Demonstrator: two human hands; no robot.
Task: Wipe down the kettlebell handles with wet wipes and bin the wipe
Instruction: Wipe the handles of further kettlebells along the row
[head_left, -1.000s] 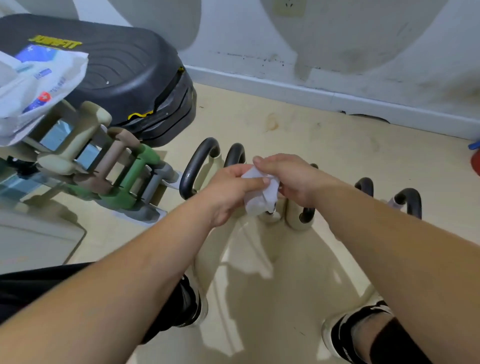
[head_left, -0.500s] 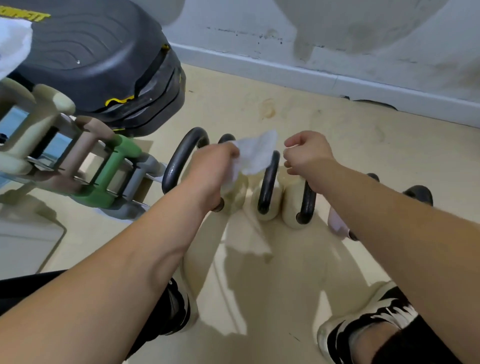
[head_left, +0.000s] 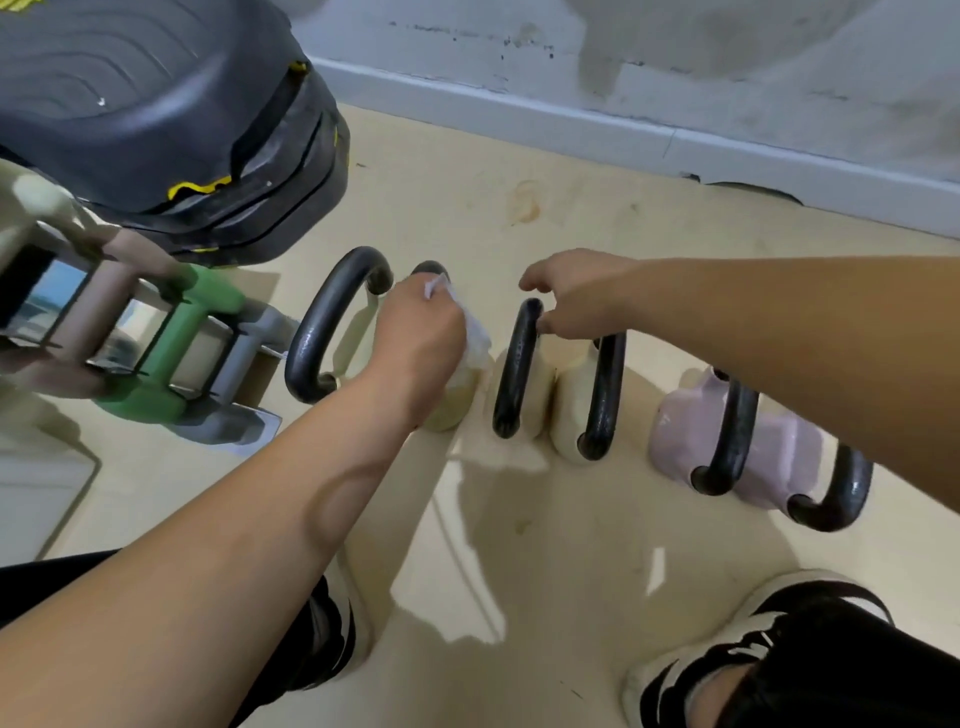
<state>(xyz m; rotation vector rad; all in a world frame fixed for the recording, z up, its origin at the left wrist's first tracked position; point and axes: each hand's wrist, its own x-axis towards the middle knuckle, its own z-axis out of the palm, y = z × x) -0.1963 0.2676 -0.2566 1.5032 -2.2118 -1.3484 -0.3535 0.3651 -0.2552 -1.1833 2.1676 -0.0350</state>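
Several kettlebells with black handles stand in a row on the beige floor. My left hand (head_left: 421, 338) is closed on a white wet wipe (head_left: 475, 332) and presses it around the handle of the second kettlebell (head_left: 430, 268), hiding most of that handle. My right hand (head_left: 576, 296) rests on the top of the third kettlebell's handle (head_left: 517, 374), fingers and thumb pinched around it. Further along stand another cream kettlebell (head_left: 605, 395) and two pink ones (head_left: 727, 431), all untouched. The leftmost handle (head_left: 322, 322) is bare.
A rack of dumbbells, one of them green (head_left: 176, 343), stands at the left. Behind it lies a black step platform (head_left: 156, 104). The grey wall and skirting (head_left: 623, 135) run along the back. My shoes (head_left: 727, 649) are at the bottom edge.
Both hands held the wipe, then the right one let go. The left hand brought the wipe down onto the second handle. The right hand dropped onto the third handle.
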